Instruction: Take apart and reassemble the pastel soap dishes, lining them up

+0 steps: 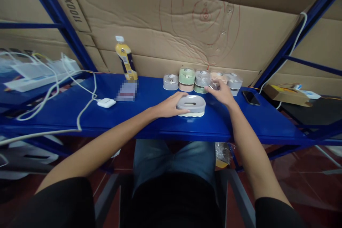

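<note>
My left hand [171,106] is wrapped round the left end of a grey oval box [196,106] with a slot in its top and a pale wavy base. The box rests on the blue table in front of me. My right hand [222,92] reaches to the row of small boxes at the back, its fingers curled round something greyish and see-through that I cannot make out. In that row stand a single grey box [171,82], a green box [186,76] on a pink one, a grey box [202,77] on a green one, and more boxes partly behind my hand.
A yellow drink bottle [126,58] stands at the back left, with a blurred-out card [127,91] before it. A white earphone case [106,103] and white cables [87,108] lie further left. A phone [251,97] lies right. Cardboard [133,17] backs the table.
</note>
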Available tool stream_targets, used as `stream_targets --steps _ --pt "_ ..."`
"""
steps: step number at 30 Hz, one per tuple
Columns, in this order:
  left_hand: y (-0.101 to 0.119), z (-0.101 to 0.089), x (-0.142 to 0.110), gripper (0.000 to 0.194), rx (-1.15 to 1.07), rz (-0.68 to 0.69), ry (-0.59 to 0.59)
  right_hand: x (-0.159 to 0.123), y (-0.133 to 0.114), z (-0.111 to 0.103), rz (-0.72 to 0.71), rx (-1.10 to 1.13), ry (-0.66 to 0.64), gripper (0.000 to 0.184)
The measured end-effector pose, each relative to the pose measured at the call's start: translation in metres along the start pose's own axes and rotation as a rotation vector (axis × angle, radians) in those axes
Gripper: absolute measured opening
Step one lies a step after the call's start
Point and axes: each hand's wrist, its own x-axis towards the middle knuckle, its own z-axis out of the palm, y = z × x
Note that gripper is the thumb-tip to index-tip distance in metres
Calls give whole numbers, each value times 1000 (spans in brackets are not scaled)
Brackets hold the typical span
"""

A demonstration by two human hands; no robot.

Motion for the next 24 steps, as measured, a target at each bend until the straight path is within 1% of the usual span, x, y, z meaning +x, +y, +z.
stream_targets --steps 3,5,8,10,12,15,18,21,24 --pt "2 5 1 91 -10 -11 -1 -2 -3 2 -59 66 -20 88" --pt "1 6 1 96 -12 -12 11 -6 -7 3 -123 105 -79 89" --pt "-1 7 -1 104 -28 1 18 -13 -15 3 -222 147 -278 90" --pt "-2 9 -3 113 -57 5 24 -18 -23 3 -271 176 -419 87" --pt "-3 13 -3 123 -90 -8 45 -23 -30 4 -305 193 -499 87" --pt "-5 17 -4 137 -119 -44 85 -27 -40 8 -359 148 -515 89" --pt "-5 20 -4 146 -122 -75 85 -29 -45 16 -438 52 -500 92" --pt "-6 20 -3 147 -111 -79 83 -28 -46 24 -491 2 -509 91" --pt "-8 21 -3 144 -106 -61 83 -29 -45 28 -497 -17 -517 90"
